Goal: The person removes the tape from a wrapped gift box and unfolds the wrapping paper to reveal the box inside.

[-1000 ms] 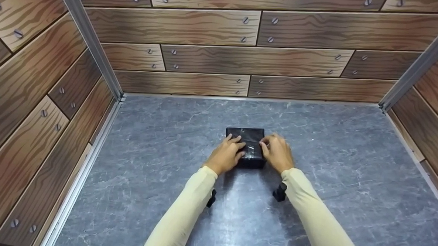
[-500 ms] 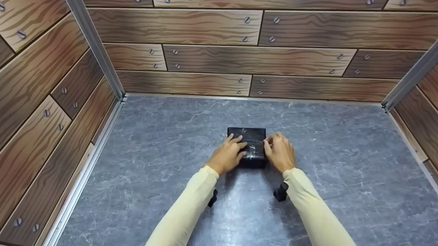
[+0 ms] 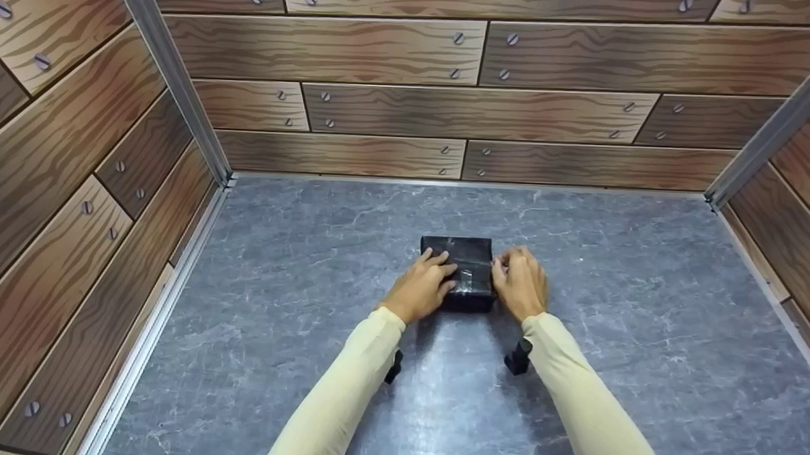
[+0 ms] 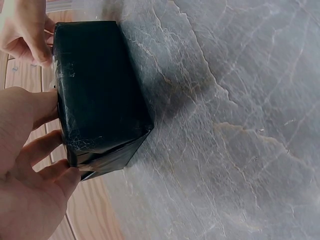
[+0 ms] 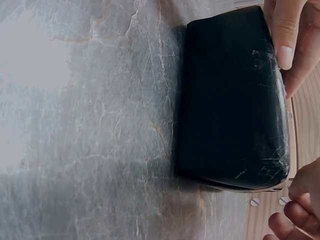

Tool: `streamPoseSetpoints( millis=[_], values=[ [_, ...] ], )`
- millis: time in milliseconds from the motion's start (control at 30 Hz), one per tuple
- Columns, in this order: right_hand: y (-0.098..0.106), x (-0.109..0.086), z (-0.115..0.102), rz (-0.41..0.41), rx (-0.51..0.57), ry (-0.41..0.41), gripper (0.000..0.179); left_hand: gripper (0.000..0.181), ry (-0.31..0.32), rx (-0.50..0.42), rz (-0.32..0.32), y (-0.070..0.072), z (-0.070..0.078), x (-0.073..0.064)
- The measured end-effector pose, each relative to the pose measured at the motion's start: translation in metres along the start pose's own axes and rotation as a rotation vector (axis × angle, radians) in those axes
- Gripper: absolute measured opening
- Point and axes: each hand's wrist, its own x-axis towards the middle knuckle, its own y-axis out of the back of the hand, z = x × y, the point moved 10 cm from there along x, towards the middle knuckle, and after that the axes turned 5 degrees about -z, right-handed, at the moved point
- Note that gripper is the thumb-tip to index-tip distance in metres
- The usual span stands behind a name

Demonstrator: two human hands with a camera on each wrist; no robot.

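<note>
A black-wrapped box [image 3: 469, 252] lies on the grey marbled surface, with shiny clear tape [image 3: 466, 278] across its top. My left hand [image 3: 417, 283] rests on the left part of the top, fingers spread; the left wrist view shows its fingertips along the box's [image 4: 97, 80] upper edge. At the right edge, my right hand [image 3: 520, 280] has curled fingers, with thumb and index finger pinching together. In the right wrist view, that right hand [image 5: 302, 205] is right beside the box's [image 5: 230, 100] corner. I cannot tell whether it pinches tape or the black wrapping.
Wood-plank-patterned walls [image 3: 383, 110] stand at the back and both sides. Metal strips [image 3: 169, 299] run along the surface's edges, and metal posts [image 3: 172, 80] rise at the back corners. A black wrist mount [image 3: 519, 355] hangs below the right sleeve.
My right thumb and fingers have moved slightly right, from over the box's top to its right edge. My left hand stays on top, and the box has not visibly moved on the surface.
</note>
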Motion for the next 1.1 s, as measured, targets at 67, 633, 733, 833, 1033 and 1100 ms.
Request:
streamPoseSetpoints(
  millis=[67,633,733,833,1033,1100],
  values=[
    [0.001,0.0,0.001,0.003,-0.002,-0.006,0.01,0.038,0.0,-0.001,0.006,0.0,0.0,0.0],
    [0.008,-0.003,0.012,0.037,-0.01,-0.013,0.013,0.039,0.029,-0.021,-0.02,-0.003,-0.003,-0.002],
    [0.01,-0.004,0.018,0.032,-0.009,-0.025,0.013,0.039,0.032,-0.023,-0.023,-0.003,-0.003,-0.001],
    [0.012,-0.004,0.022,0.022,0.01,-0.041,0.014,0.039,0.038,-0.028,-0.022,-0.003,-0.003,-0.001],
    [0.018,-0.004,0.027,0.022,0.05,-0.069,0.012,0.04,0.036,-0.034,-0.023,-0.003,-0.002,-0.002],
    [0.02,-0.004,0.028,0.024,0.049,-0.075,0.012,0.04,0.038,-0.032,-0.025,-0.003,-0.002,-0.002]
  ],
)
